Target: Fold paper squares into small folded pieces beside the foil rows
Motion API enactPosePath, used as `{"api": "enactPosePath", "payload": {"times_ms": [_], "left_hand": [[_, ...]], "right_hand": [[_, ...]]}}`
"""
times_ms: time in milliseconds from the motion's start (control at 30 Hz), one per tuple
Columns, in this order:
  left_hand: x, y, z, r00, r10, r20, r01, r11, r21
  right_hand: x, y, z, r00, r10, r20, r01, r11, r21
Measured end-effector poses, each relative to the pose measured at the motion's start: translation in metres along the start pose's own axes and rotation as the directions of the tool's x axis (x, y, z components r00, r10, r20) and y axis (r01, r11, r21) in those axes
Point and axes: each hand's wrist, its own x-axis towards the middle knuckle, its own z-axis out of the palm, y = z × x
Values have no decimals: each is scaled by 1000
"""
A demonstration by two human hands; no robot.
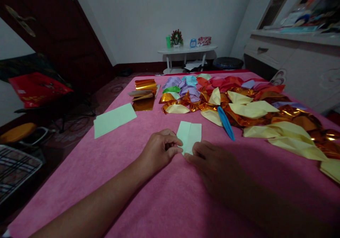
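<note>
A pale green sheet of paper [191,131], folded with a crease down its middle, lies on the pink cloth between my hands. My left hand [164,146] pinches its lower left edge between thumb and fingers. On the lower right edge, my right hand [205,156] has its fingers curled and pressed onto the paper, partly hiding that corner. Left of my hands rests a flat stack of the same green paper [114,120]. Beyond it sits a pile of shiny gold foil sheets [145,94], some of them curled.
Many folded paper pieces in yellow [251,108], purple [174,83], red and gold spread over the far right of the pink-covered table [148,195]. A blue folded piece [225,123] lies nearest my right hand. Behind stand a small white table [187,49] and a cabinet [297,57].
</note>
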Motion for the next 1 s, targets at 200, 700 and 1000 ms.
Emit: {"api": "enactPosePath", "payload": {"times_ms": [200, 700, 1000], "left_hand": [[-1, 1, 1, 1000, 0, -12, 0, 1000, -21], [4, -2, 1, 998, -43, 40, 44, 999, -20], [-8, 6, 3, 991, 134, 9, -134, 983, 128]], "right_hand": [[1, -1, 1, 1000, 11, 14, -11, 1000, -7], [1, 0, 2, 998, 45, -37, -40, 990, 132], [1, 8, -1, 976, 110, -185, -30, 920, 390]]}}
